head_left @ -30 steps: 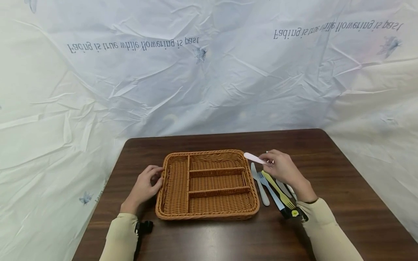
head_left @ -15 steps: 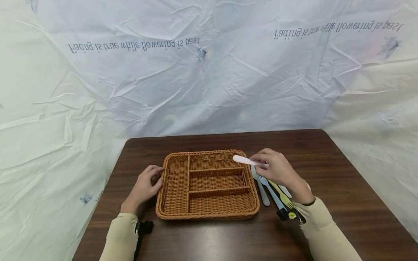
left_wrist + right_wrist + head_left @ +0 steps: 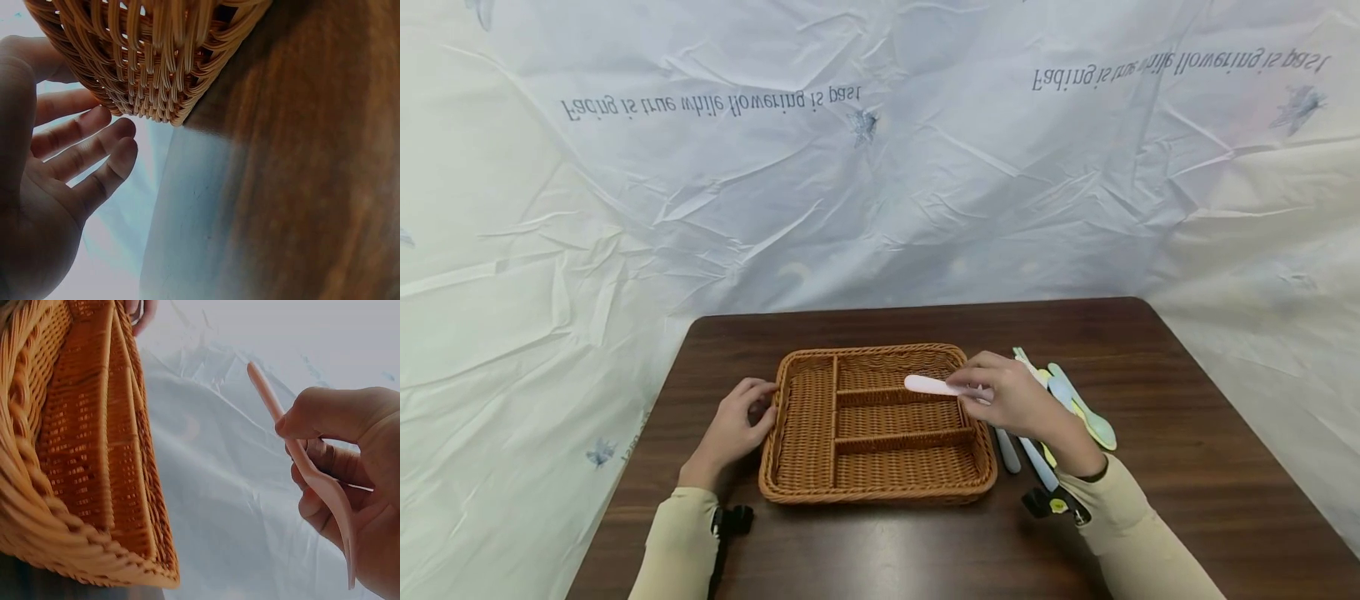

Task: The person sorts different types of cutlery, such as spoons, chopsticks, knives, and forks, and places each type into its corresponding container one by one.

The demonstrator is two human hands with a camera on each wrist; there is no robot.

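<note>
We see the right hand (image 3: 1011, 396) pinching a pink fork (image 3: 931, 385) between thumb and fingers, the gap closed down on its handle. The plain handle end points left, ahead of the fingertips, while the curved head lies back beneath the palm, edge-on to the wrist camera with a thin slit showing. We find the fork raised above the right part of the wicker tray (image 3: 880, 497), clear of the weave; from overhead its handle crosses the divider between the far and middle small compartments.

The left hand (image 3: 730, 429) is loosely spread, its fingers gently bent and well apart, and holds nothing. Its fingertips come up to the tray's left end wall, with at least one at the rim; we cannot tell for each whether it touches. Just inside that wall, to the right of these fingers, we see the long compartment, then three shorter ones stacked near to far.

Below the right fingers and forearm, just outside the tray on the table (image 3: 880, 558), we make out a grey handle (image 3: 1009, 454) and a blue handle (image 3: 1040, 467). Farther right, behind those fingers, lie a light-blue spoon (image 3: 1059, 387) and a green spoon (image 3: 1102, 430), with yellow cutlery (image 3: 1079, 410) between them, partly hidden.
</note>
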